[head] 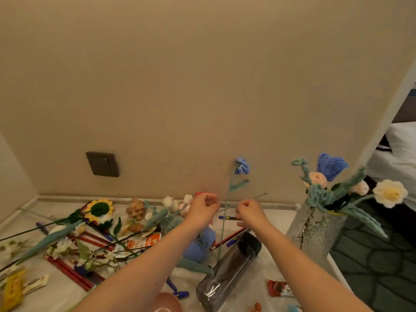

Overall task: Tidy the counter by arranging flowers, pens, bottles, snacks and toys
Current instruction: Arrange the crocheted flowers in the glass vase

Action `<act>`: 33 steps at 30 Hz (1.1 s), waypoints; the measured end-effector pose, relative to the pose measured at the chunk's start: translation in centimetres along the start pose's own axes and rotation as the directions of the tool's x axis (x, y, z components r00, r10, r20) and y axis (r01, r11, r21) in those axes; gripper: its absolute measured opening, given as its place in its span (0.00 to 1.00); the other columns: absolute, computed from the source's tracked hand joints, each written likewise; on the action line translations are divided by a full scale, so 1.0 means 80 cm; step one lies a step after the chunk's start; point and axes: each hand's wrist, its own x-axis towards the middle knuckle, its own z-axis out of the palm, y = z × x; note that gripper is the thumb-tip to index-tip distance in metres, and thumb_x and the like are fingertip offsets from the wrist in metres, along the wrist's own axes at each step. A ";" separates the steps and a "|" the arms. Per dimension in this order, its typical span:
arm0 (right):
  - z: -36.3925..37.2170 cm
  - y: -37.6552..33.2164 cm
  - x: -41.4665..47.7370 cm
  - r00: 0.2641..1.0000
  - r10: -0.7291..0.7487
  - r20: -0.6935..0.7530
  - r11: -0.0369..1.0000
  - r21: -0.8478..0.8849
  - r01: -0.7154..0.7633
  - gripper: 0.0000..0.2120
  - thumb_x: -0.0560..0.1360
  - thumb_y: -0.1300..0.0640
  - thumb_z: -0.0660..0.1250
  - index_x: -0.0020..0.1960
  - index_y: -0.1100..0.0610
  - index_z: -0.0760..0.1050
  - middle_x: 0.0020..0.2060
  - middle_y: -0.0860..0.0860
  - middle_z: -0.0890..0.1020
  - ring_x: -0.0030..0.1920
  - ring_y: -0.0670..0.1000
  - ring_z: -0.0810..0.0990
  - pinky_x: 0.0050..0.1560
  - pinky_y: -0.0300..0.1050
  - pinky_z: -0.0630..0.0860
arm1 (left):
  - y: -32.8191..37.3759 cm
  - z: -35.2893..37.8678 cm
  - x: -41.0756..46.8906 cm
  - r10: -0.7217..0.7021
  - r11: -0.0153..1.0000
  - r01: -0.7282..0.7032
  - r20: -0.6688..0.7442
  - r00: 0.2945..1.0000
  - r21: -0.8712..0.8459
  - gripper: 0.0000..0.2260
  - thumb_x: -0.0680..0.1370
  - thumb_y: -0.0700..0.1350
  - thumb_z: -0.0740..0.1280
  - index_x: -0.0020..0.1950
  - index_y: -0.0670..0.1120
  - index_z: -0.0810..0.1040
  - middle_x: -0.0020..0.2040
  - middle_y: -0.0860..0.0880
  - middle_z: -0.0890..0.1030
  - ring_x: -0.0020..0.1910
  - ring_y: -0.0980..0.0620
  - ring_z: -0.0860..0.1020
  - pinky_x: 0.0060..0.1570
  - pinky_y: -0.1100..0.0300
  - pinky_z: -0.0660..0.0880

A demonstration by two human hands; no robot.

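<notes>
Above the counter (276, 224), mid-frame, both hands are raised with fingers curled. Left hand (201, 209) and right hand (248, 211) sit close together, a small gap between them. Right hand pinches a thin green stem (258, 196) that angles up to the right; a blue knit flower (242, 165) stands upright on its own long stem just between the hands, the stem running down past the right wrist toward the bottle. Can't tell exactly which stem the left fingers grip; they're curled as if pinching something thin. Clear vase (315, 228) stands at the counter's right edge, already holding knit flowers: blue tulip (332, 166), pink buds, white daisy (390, 193). Dark bottle (227, 271) lies on its side, near the front, cap pointing away from the camera. Blue knit ball (198, 244) lies under the left forearm. Left half of the counter is a pile: sunflower (99, 209), white-blossom stems, red pencils (72, 270), blue pens, orange snack packet (144, 242), wooden puzzle toy (135, 209). Red snack wrapper (280, 288) lies front right, yellow packet (12, 289) front left. Wall socket (102, 164) is on the wall behind the pile.
</notes>
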 end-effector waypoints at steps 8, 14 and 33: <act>0.022 0.004 0.009 0.986 0.122 0.116 0.989 0.071 -0.131 0.11 0.77 0.65 0.58 0.58 0.58 0.69 0.52 0.58 0.79 0.45 0.53 0.79 0.43 0.48 0.78 | -0.010 0.016 0.050 0.085 0.979 -0.139 0.322 0.943 0.149 0.21 0.75 0.27 0.57 0.66 0.41 0.72 0.61 0.42 0.78 0.59 0.53 0.77 0.55 0.67 0.74; 0.028 0.011 0.012 0.979 0.061 0.194 0.998 -0.027 -0.057 0.06 0.76 0.65 0.62 0.46 0.56 0.76 0.36 0.49 0.83 0.33 0.45 0.80 0.31 0.38 0.75 | -0.029 0.015 0.059 0.105 0.904 -0.202 0.262 0.959 0.378 0.16 0.73 0.33 0.63 0.58 0.42 0.80 0.49 0.47 0.82 0.48 0.48 0.79 0.46 0.59 0.76; 0.025 -0.053 -0.021 0.939 -0.344 -0.008 0.931 0.129 0.342 0.11 0.77 0.68 0.60 0.48 0.54 0.77 0.35 0.53 0.78 0.36 0.50 0.77 0.33 0.43 0.77 | 0.041 -0.045 0.013 0.052 0.976 -0.063 -0.059 0.997 -0.207 0.14 0.81 0.42 0.58 0.49 0.40 0.82 0.38 0.44 0.85 0.40 0.45 0.84 0.41 0.51 0.81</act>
